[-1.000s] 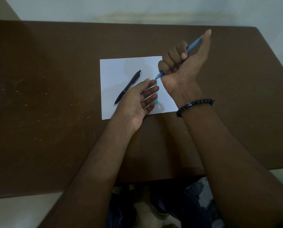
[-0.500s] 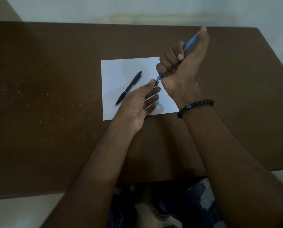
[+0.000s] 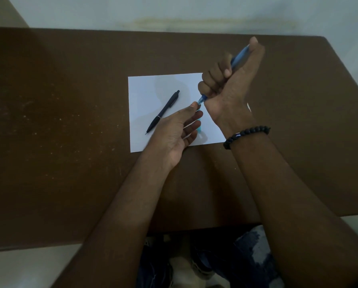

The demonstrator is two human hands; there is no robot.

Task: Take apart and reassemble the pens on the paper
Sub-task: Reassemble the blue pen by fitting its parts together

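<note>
Blue pen fisted in right hand above paper, steadied so left hand can pinch its tip to unscrew. Black pen lies on paper, untouched.

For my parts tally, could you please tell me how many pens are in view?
2. The blue pen is gripped in the right hand; the black pen lies on the paper. A small teal piece shows behind the left hand, mostly hidden.
</note>
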